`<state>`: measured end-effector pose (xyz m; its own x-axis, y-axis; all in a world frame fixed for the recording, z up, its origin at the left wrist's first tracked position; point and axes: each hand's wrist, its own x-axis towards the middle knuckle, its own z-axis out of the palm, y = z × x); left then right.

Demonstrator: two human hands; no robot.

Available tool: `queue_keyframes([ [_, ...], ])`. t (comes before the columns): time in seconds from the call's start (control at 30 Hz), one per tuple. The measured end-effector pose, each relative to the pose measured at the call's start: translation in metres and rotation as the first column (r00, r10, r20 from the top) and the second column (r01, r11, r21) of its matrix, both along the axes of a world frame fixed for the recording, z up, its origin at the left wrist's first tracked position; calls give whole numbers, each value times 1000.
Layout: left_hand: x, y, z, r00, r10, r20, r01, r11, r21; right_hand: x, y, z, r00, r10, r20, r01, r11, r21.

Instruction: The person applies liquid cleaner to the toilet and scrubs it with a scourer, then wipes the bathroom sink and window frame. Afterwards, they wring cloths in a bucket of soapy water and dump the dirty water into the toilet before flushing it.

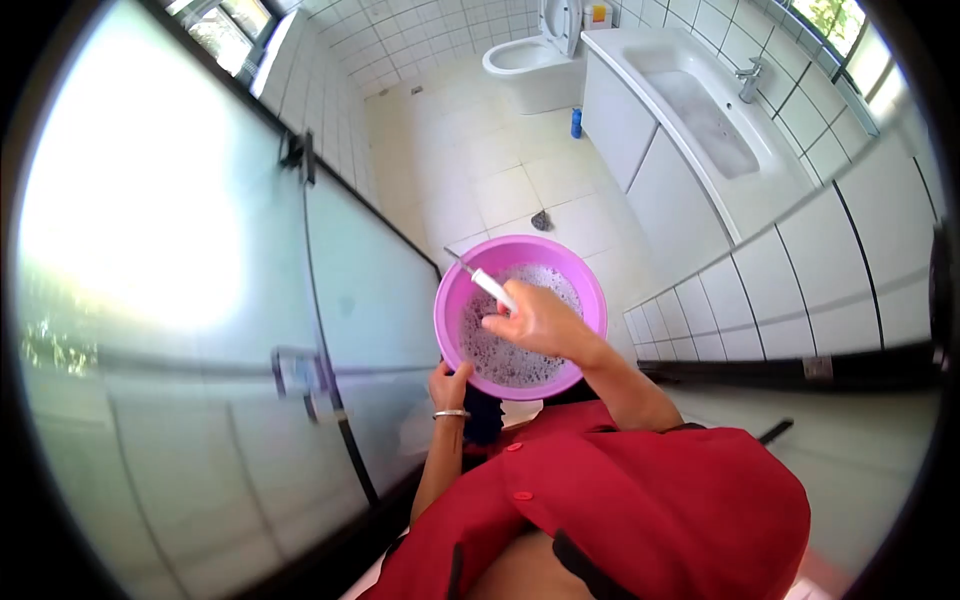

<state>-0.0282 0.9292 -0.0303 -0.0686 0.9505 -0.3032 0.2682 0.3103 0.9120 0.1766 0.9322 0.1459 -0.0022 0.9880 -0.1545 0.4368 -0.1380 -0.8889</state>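
A pink basin (449, 340) holds sudsy water (500, 355) on the tiled floor. Over the basin, my right hand (540, 320) is wrapped round the white handle of a tool (490, 287), whose thin grey end points up and left past the basin's rim. My left hand (449, 385), with a bracelet at the wrist, is at the basin's lower left rim, its fingers partly hidden and the thumb against the rim. Dark cloth (484, 418) hangs just right of that hand.
A frosted glass door (370, 290) stands close on the left. A white sink cabinet (665, 170) and tiled wall (800, 280) are on the right. Beyond are a toilet (530, 75), a blue can (576, 123) and a small dark object (541, 220) on the floor.
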Motion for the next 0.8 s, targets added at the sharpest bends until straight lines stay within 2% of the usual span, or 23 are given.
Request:
queue_keyframes([
  [0.03,19,41,-2,997,9,72,-5,999,-46,18,42,-5,1000,8,1,-8,1000,12],
  [0.07,35,82,-6,998,-4,64,8,998,-60,36,85,-4,1000,-6,-7,6,1000,-2],
  [0.13,74,163,-23,989,-17,146,18,1000,-3,76,173,-3,998,43,38,-42,998,-44],
  [0.17,86,202,-22,997,-76,25,76,997,-20,87,211,-14,997,61,38,-62,998,30],
  [0.2,101,248,-28,996,-57,72,64,992,-105,100,251,-9,998,66,5,-66,998,0],
  [0.27,125,305,-22,988,20,156,6,986,-167,115,317,-17,998,41,53,-39,998,-43],
  [0.4,170,457,-20,965,82,249,-48,989,-139,153,465,-13,996,65,56,-63,997,-32],
  [0.5,188,578,-20,960,4,279,22,996,-90,171,576,-20,993,38,109,-36,999,-19],
  [0.57,200,661,-28,991,-128,27,130,989,-69,189,654,-27,994,18,106,-26,997,69],
  [0.6,211,711,-28,988,-146,39,149,987,-60,199,700,-28,993,0,120,-9,997,76],
  [0.67,234,803,-23,973,-67,223,87,993,-83,222,787,-25,993,-31,111,28,999,30],
  [0.7,246,844,-24,968,-55,244,77,994,-82,236,826,-17,995,-38,96,43,998,-50],
  [0.8,297,975,-10,975,-126,181,145,985,-93,295,948,-7,996,-65,61,70,994,-86],
])
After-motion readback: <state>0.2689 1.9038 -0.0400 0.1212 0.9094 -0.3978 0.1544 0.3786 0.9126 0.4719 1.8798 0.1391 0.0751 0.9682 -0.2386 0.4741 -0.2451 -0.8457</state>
